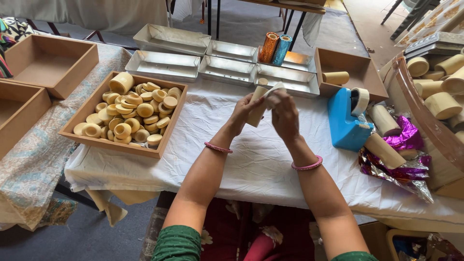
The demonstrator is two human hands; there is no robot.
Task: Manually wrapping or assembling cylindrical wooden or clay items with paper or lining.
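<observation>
A cardboard tube (256,110) is gripped by the left hand (243,114) above the middle of the table (251,164). A pale strip (274,92) is pinched against its top by the right hand (285,116). A wooden tray (82,137) of caps (133,116) is placed near the left edge.

You have five metal trays (164,65) ahead of you, four wooden boxes (48,63), two foil-wrapped tubes (274,48), one blue tape dispenser (345,123), and two pink bangles (307,166). The small wooden caps (130,116) are too many to count.

Green short sleeves (178,243); pink bangle (218,148) on each wrist.
</observation>
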